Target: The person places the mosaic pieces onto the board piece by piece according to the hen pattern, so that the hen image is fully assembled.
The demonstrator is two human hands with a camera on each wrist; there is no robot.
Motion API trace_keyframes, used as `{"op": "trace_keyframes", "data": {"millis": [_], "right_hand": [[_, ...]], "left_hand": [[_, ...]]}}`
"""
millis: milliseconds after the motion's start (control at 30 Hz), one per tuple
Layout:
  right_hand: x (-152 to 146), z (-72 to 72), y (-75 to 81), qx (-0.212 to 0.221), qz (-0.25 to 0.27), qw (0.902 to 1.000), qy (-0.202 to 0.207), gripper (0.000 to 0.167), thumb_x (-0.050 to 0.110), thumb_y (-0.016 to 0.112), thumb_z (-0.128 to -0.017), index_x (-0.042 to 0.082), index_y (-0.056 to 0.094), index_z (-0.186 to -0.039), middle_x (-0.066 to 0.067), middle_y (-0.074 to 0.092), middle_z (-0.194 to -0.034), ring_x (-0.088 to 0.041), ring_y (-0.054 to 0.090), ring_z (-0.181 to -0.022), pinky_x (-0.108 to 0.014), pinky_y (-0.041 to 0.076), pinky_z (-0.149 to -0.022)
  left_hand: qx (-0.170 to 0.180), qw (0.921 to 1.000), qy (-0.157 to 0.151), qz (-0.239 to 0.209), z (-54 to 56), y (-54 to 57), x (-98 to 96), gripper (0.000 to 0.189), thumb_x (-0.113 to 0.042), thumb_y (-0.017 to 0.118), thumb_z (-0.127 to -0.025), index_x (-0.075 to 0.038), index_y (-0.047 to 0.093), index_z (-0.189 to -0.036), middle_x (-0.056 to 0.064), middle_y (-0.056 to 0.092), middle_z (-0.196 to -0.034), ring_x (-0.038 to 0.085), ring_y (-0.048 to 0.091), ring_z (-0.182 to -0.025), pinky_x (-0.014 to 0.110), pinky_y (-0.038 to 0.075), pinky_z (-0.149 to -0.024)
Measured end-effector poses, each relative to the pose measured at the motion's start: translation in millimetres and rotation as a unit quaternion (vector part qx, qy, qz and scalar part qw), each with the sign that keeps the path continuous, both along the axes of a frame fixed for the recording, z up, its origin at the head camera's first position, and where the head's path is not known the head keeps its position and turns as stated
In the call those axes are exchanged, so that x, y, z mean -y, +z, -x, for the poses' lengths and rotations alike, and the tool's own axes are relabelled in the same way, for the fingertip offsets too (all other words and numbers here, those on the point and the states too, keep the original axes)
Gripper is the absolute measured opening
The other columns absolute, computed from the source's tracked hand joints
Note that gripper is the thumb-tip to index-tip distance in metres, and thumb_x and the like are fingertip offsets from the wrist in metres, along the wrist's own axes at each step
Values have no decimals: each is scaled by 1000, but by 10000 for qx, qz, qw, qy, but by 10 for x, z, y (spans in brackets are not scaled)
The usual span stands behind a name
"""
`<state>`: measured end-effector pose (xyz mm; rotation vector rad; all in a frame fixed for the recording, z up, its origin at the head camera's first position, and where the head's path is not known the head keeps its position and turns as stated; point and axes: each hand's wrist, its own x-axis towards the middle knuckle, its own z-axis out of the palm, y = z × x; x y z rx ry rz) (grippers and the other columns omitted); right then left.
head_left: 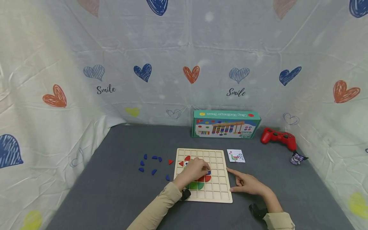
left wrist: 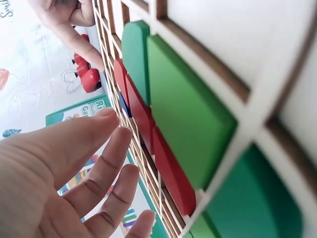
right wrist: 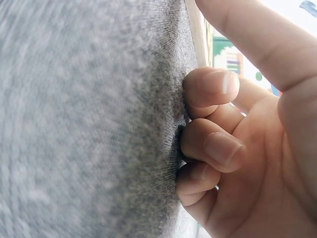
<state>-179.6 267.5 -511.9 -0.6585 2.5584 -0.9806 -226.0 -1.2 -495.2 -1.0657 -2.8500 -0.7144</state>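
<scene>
A wooden grid board (head_left: 219,191) lies on the dark cloth, with red and green pieces set in its cells. My left hand (head_left: 194,169) reaches over it, fingertips beside a blue piece (head_left: 209,172) in the grid. In the left wrist view, the thumb and fingers are loosely bent, and nothing shows between them; the blue piece (left wrist: 124,105) sits just past the thumb tip. My right hand (head_left: 248,183) touches the board's right edge with straight index finger and thumb. Its other fingers (right wrist: 213,144) curl and rest on the cloth.
Several blue half-round pieces (head_left: 154,172) and a red triangle (head_left: 170,162) lie left of the board. A pattern card (head_left: 236,156) is at its upper right. Farther back are a green game box (head_left: 226,124) and a red game controller (head_left: 278,138) with a small charm (head_left: 297,158).
</scene>
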Motion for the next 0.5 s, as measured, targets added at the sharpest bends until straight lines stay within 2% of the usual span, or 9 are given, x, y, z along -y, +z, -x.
{"op": "trace_keyframes", "data": {"millis": [133,200,500], "right_hand": [[2,1,-3,34,-22,10000,-22,79,39,71,-79,11,35,-143,7,45,-66,-1,37,-51,-19,29,-48],[4,2,0,48,-14,10000,-29,79,39,71,-79,11,35,-144,7,45,-66,-1,37,-51,-19,29,-48],[0,0,2,2,-11,10000,-25,80,39,71,-78,12,34,-144,7,45,-66,-1,37,-52,-19,29,-49]], "left_hand": [[36,9999,146,-55,-15,-5,41,11,-21,67,-85,-17,74,-93,-6,69,-84,9,54,-76,21,41,-64],[166,9995,282,-20,-28,12,63,12,-20,68,-85,-17,74,-93,-5,69,-84,9,55,-77,19,41,-64],[5,9986,532,32,-51,53,218,14,-22,70,-83,-20,74,-96,-8,67,-81,11,56,-79,28,42,-69]]}}
